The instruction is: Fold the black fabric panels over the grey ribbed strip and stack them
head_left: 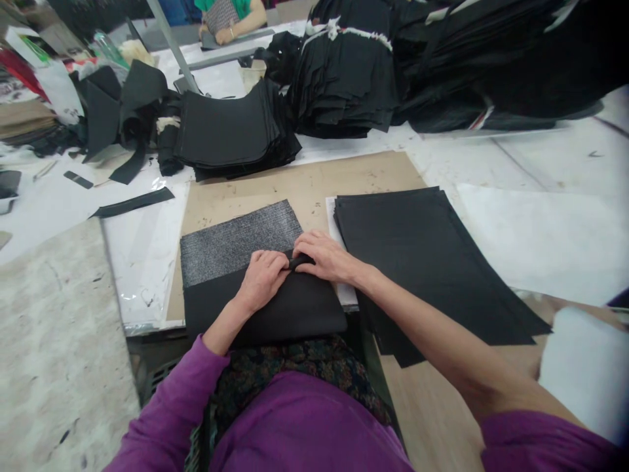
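In front of me lies a black fabric panel (295, 308), its near edge hanging a little over the table's front edge. A grey speckled panel (236, 241) shows beyond it; I cannot tell whether it is a separate piece or the other face of the black one. Along the border between the two, my left hand (265, 275) has its fingers closed on the black fabric. Close beside it, my right hand (322, 254) pinches a raised, rolled part of the same fabric between thumb and fingers.
A stack of black sheets (403, 242) lies to the right, under my right forearm. Behind the brown board (339, 174) stand a black fabric pile (226, 128) and a tied black bundle (344, 78). A black strip (135, 202) lies left. Another person's hand (226, 34) is at the far side.
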The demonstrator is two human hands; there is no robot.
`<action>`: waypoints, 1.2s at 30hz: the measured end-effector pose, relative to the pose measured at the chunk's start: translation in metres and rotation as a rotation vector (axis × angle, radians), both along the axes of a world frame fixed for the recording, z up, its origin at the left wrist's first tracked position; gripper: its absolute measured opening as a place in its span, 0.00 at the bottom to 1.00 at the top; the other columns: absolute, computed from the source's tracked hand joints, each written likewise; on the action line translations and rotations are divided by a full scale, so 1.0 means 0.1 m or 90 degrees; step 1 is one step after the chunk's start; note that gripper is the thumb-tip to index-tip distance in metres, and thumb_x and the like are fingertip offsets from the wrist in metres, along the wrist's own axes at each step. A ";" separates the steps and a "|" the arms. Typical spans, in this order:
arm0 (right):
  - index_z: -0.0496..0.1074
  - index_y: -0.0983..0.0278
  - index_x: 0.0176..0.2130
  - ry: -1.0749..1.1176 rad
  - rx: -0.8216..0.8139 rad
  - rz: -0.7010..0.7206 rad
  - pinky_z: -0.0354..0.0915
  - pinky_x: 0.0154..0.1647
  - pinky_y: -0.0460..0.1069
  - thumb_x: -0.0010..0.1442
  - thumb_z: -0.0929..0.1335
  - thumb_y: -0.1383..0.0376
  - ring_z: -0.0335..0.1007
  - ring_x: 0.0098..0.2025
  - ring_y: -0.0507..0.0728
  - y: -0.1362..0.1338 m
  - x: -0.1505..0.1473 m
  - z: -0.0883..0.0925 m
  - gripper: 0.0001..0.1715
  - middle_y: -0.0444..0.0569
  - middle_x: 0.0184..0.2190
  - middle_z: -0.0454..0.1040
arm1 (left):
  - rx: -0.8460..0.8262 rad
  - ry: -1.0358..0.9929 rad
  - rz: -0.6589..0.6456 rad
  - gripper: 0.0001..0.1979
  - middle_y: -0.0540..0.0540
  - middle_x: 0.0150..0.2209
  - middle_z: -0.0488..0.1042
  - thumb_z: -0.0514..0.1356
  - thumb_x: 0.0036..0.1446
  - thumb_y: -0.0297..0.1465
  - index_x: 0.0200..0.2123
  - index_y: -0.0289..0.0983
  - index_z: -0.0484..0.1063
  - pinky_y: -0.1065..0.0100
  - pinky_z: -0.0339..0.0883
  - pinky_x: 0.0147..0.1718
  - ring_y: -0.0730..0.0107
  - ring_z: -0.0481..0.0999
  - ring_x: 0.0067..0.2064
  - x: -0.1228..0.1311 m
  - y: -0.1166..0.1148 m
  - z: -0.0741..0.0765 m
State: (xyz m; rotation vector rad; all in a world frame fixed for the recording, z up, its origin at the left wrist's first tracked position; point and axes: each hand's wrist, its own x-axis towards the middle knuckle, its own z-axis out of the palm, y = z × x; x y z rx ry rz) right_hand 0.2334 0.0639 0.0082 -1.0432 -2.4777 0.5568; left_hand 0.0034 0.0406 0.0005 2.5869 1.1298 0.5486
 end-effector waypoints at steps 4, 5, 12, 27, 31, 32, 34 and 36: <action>0.68 0.61 0.55 0.028 -0.097 -0.029 0.63 0.50 0.55 0.60 0.72 0.61 0.70 0.47 0.60 0.07 -0.04 -0.04 0.25 0.50 0.46 0.75 | -0.050 -0.068 0.097 0.23 0.46 0.45 0.75 0.63 0.63 0.32 0.59 0.42 0.60 0.58 0.64 0.50 0.62 0.74 0.47 -0.02 0.04 -0.04; 0.67 0.61 0.57 0.041 -0.107 -0.029 0.64 0.50 0.55 0.61 0.72 0.60 0.71 0.48 0.60 0.08 -0.03 -0.05 0.26 0.51 0.48 0.75 | -0.060 -0.083 0.111 0.28 0.46 0.45 0.75 0.64 0.63 0.32 0.62 0.43 0.57 0.58 0.64 0.50 0.62 0.75 0.47 -0.03 0.06 -0.04; 0.75 0.60 0.50 0.081 -0.099 -0.057 0.66 0.50 0.52 0.67 0.67 0.58 0.72 0.46 0.57 0.21 0.18 -0.08 0.15 0.49 0.43 0.77 | -0.028 -0.076 0.106 0.12 0.45 0.47 0.76 0.60 0.66 0.34 0.52 0.42 0.70 0.57 0.63 0.52 0.61 0.73 0.51 -0.08 0.14 -0.06; 0.79 0.56 0.47 0.101 -0.026 -0.016 0.64 0.46 0.49 0.70 0.64 0.62 0.70 0.45 0.54 0.28 0.29 -0.29 0.14 0.47 0.40 0.74 | 0.090 -0.004 0.057 0.12 0.46 0.41 0.75 0.55 0.70 0.30 0.52 0.44 0.74 0.58 0.59 0.49 0.66 0.69 0.44 -0.07 0.22 -0.17; 0.79 0.57 0.45 0.051 0.026 0.005 0.64 0.45 0.48 0.71 0.63 0.63 0.68 0.44 0.54 0.28 0.31 -0.27 0.15 0.48 0.41 0.73 | 0.139 0.039 0.032 0.11 0.48 0.40 0.74 0.56 0.69 0.30 0.50 0.46 0.76 0.57 0.57 0.49 0.66 0.68 0.43 -0.08 0.23 -0.18; 0.79 0.57 0.46 0.030 0.049 0.013 0.63 0.45 0.48 0.71 0.62 0.65 0.67 0.45 0.54 0.27 0.30 -0.26 0.15 0.48 0.42 0.73 | 0.145 0.054 0.027 0.11 0.48 0.40 0.74 0.56 0.69 0.30 0.50 0.46 0.76 0.57 0.57 0.50 0.66 0.68 0.43 -0.08 0.23 -0.17; 0.77 0.57 0.48 -0.026 0.096 0.034 0.63 0.45 0.48 0.71 0.61 0.68 0.66 0.46 0.54 0.25 0.28 -0.22 0.17 0.48 0.44 0.72 | 0.155 0.082 0.018 0.12 0.47 0.41 0.73 0.55 0.69 0.30 0.50 0.45 0.75 0.57 0.57 0.50 0.65 0.68 0.43 -0.07 0.22 -0.14; 0.76 0.59 0.50 -0.088 0.127 0.061 0.62 0.46 0.49 0.71 0.60 0.69 0.64 0.47 0.56 0.22 0.27 -0.17 0.18 0.49 0.45 0.72 | 0.164 0.111 0.010 0.12 0.46 0.42 0.73 0.54 0.70 0.30 0.51 0.44 0.75 0.57 0.58 0.51 0.65 0.68 0.44 -0.06 0.21 -0.10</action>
